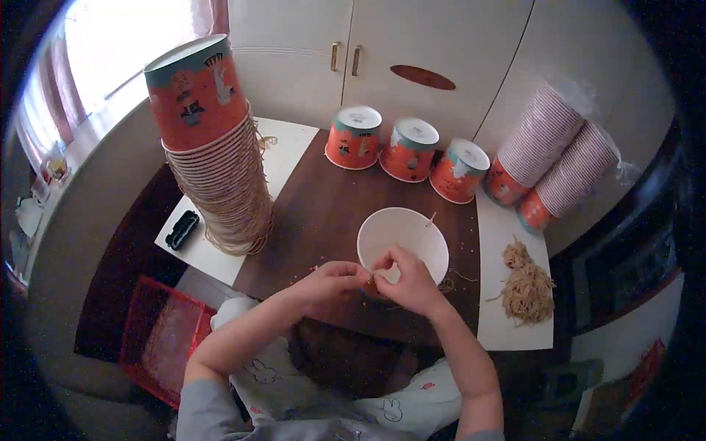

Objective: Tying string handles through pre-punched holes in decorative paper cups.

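A white-lined paper bucket (397, 226) faces mouth up on the brown table in front of me. At its near rim my left hand (329, 284) and my right hand (406, 283) meet, fingertips pinched together. What they pinch is too small to make out. My right hand covers part of the bucket's opening and near wall. A short cord end (432, 219) sticks up at the bucket's far right rim. Thin tan strands (456, 279) show beside the bucket, to the right of my right hand.
Left stands a tall stack of orange buckets (198, 103) with cords hanging down it, near a black holder (182, 230). Three upturned buckets (409, 149) line the back. Wrapped bucket stacks (540, 140) and a tan cord pile (528, 294) lie right. A red crate (165, 334) sits lower left.
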A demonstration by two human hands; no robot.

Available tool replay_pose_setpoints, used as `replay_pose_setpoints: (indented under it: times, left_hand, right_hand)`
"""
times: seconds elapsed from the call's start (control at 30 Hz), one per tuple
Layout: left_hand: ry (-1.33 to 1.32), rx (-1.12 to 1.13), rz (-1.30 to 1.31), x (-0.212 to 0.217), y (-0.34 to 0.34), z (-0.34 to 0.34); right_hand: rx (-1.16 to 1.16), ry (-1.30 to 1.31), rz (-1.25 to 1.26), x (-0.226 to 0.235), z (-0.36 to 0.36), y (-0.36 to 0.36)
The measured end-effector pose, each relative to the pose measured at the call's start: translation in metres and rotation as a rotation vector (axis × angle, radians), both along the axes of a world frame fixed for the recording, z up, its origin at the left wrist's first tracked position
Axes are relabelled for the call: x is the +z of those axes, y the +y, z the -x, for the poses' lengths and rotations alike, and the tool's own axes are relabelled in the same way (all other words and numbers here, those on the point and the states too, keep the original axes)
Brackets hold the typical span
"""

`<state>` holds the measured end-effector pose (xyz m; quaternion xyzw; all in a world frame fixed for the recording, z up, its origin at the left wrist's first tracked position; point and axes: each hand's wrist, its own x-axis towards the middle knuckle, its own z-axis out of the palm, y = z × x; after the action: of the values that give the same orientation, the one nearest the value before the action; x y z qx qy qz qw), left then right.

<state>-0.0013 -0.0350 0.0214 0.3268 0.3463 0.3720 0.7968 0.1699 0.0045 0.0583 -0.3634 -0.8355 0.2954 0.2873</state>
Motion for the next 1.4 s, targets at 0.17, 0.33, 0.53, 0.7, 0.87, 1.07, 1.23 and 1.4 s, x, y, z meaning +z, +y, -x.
replay_pose_setpoints:
  times: [0.17, 0.33, 0.53, 0.7, 0.87, 1.07, 1.23, 1.4]
  left_hand:
    - [-0.025, 0.039, -0.025, 0.000, 0.000, -0.001]
    - [0.055, 0.024, -0.024, -0.007, 0.003, 0.003]
    - [0.097, 0.071, -0.080, -0.015, 0.006, 0.002]
    - [0.097, 0.071, -0.074, -0.008, 0.003, 0.003]
    - [0.055, 0.043, -0.015, 0.001, 0.002, 0.006]
    - [0.233, 0.134, -0.426, 0.000, -0.001, -0.004]
    - [0.436, 0.211, -0.495, 0.004, -0.002, -0.008]
    - [0.329, 0.247, -0.420, 0.004, 0.000, -0.005]
  right_hand:
    - [0.090, 0.083, -0.338, -0.005, -0.001, 0.005]
    - [0.157, -0.057, -0.086, 0.000, -0.008, 0.006]
    - [0.161, 0.057, 0.065, 0.000, -0.006, 0.000]
    - [0.156, 0.023, -0.065, 0.003, -0.003, -0.002]
    - [0.162, 0.134, -0.163, -0.002, -0.002, -0.001]
    - [0.034, 0.056, 0.045, 0.000, -0.004, 0.002]
    - [0.004, 0.043, 0.106, 0.001, -0.005, 0.001]
    - [-0.017, 0.028, 0.171, 0.001, -0.009, 0.004]
